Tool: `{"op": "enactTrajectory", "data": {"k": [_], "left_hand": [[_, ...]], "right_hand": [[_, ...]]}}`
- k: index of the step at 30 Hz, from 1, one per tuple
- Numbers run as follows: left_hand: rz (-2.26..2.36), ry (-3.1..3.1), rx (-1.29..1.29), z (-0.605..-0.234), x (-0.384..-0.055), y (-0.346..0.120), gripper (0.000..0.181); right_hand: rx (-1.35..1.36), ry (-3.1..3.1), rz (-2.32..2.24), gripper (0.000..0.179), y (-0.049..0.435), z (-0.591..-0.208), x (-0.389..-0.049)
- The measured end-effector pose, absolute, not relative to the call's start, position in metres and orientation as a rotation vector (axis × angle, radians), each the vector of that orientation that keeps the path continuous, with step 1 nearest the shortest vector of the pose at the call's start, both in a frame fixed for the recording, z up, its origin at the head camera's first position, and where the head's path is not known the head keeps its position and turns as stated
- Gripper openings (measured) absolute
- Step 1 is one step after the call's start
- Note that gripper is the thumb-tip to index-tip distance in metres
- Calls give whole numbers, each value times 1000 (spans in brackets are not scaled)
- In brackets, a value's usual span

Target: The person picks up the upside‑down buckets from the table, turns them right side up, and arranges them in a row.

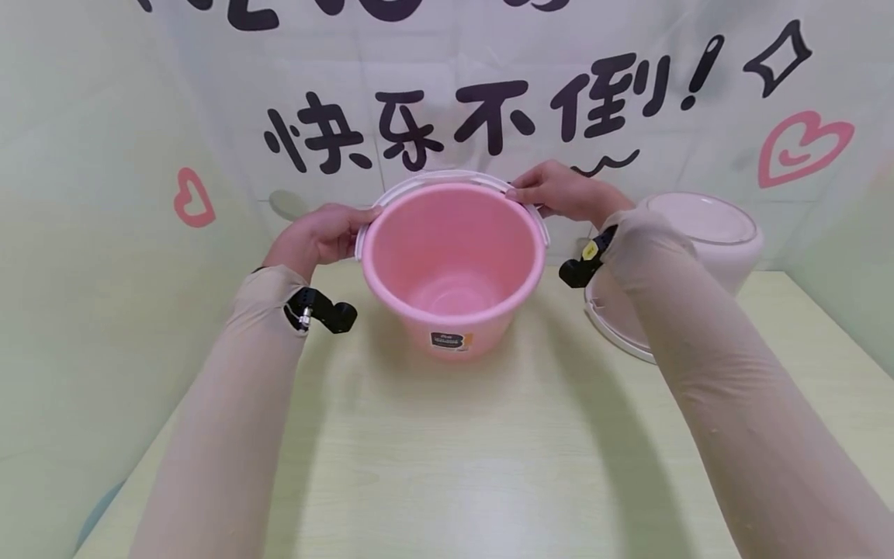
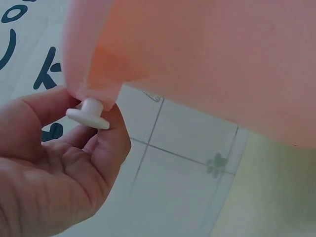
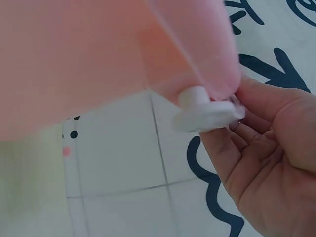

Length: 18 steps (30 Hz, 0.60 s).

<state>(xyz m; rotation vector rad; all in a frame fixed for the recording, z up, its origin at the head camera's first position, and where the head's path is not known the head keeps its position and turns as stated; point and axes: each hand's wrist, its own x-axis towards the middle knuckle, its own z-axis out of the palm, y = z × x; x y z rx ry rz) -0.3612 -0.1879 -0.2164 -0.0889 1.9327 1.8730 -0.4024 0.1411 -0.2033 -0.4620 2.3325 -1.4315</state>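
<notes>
In the head view a pink bucket (image 1: pixel 447 233) is at the middle, close over the table, its mouth facing up and toward me. Its white handle (image 1: pixel 447 177) lies along the back of the rim. My left hand (image 1: pixel 323 233) grips the bucket at the left of the rim, and my right hand (image 1: pixel 566 190) grips it at the back right. Each wrist view shows a white handle end, a left knob (image 2: pixel 89 118) and a right knob (image 3: pixel 207 114), beside the fingers and thumb at the rim. A label (image 1: pixel 447 341) is on the bucket's front.
A pale pink container (image 1: pixel 726 256) stands upside down at the right, partly hidden behind my right forearm, with a white-rimmed edge (image 1: pixel 621 338) on the pale wooden table (image 1: pixel 447 450). Behind hangs a white cloth (image 1: pixel 461 46) with black writing and hearts.
</notes>
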Motion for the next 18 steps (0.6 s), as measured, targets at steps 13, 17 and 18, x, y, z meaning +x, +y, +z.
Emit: {"op": "enactTrajectory", "data": {"k": [13,17,18], "left_hand": [[2034,1728,-206,-228,-368,-182,21],[2070,1678,-240,-230,-369,-182,23],[2080,1661,-250,-230,-369,-182,23]], "right_hand": [[-208,2167,-1693,40,143,-225,-407],[-194,2055,-1825,34,147,-233,-406],[-193,2029,-1857,29,148,-235,-405]]}}
